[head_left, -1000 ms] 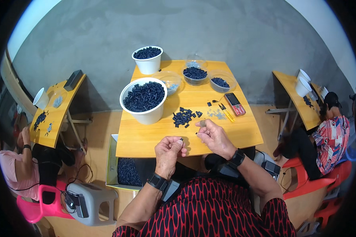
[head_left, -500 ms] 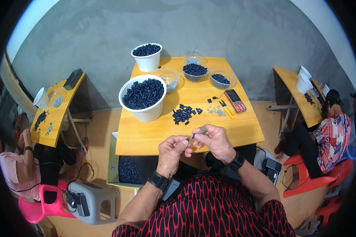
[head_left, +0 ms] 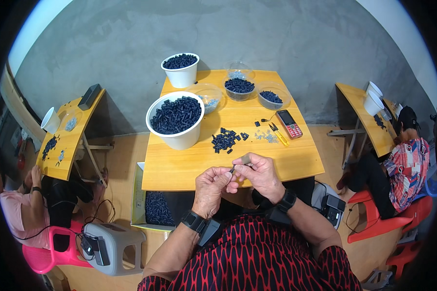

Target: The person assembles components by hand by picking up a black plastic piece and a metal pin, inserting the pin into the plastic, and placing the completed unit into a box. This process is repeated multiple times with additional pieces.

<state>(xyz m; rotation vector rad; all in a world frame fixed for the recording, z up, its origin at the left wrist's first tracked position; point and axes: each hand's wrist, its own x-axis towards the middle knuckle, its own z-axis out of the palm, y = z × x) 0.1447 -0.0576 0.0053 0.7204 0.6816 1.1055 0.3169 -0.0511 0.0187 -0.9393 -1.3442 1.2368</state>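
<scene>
My left hand (head_left: 210, 188) and my right hand (head_left: 263, 177) meet above the table's near edge, fingertips pinched together. A small dark piece (head_left: 232, 169) shows between them, partly hidden by the fingers; both hands grip at it. A brownish band wraps one finger of my right hand. Beyond my hands lies a loose pile of small black cylindrical parts (head_left: 223, 140). To its right are scattered small silvery pieces (head_left: 265, 136), yellow-handled snips (head_left: 282, 137) and a red and black keypad phone (head_left: 290, 125).
White buckets of black parts (head_left: 177, 138) (head_left: 180, 77) stand on the table's left. Clear tubs (head_left: 240, 95) (head_left: 282, 100) sit at the back. A box of dark parts (head_left: 138, 203) is below. People work at side tables (head_left: 82, 127) (head_left: 353, 101).
My right hand has moved slightly left, closer to my left fingertips. The gap between the hands has narrowed, and the dark bits they held now meet. The person at left lowered their hands.
</scene>
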